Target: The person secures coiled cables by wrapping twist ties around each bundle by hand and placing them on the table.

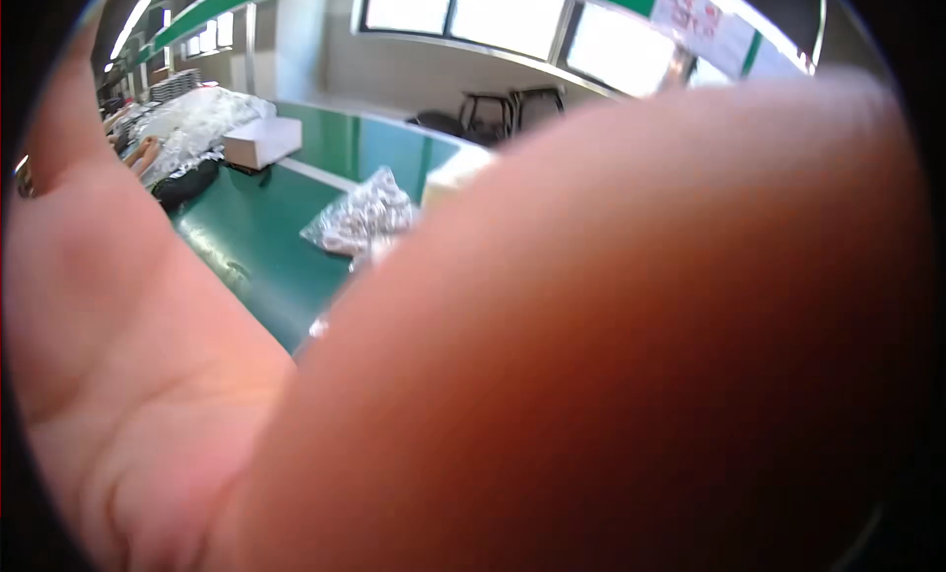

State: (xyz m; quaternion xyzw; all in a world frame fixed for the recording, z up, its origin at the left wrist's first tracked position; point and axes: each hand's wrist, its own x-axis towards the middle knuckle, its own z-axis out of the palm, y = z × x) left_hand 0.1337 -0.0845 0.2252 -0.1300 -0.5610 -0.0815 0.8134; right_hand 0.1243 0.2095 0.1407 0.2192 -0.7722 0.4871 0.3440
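Observation:
A single bare hand, seemingly my right hand (pixel 128 316), fills most of the view, very near the camera. Its palm side faces me at the left, with one finger stretching up along the left edge. A large blurred thumb (pixel 611 355) spreads across the right and lower part. Thumb and finger stand wide apart, and nothing shows between them. Whether the hand touches the camera cannot be seen. Beyond it, a clear plastic bag (pixel 367 212) with shiny contents lies on the green table (pixel 251 217). My left hand does not show.
A white box (pixel 263 143), a black item (pixel 187 185) and a heap of clear plastic bags (pixel 202 119) lie farther left, near another person's hand (pixel 148 153). A cream-coloured block (pixel 453 173) is partly hidden by the thumb. Dark stools (pixel 493 114) stand beyond the table.

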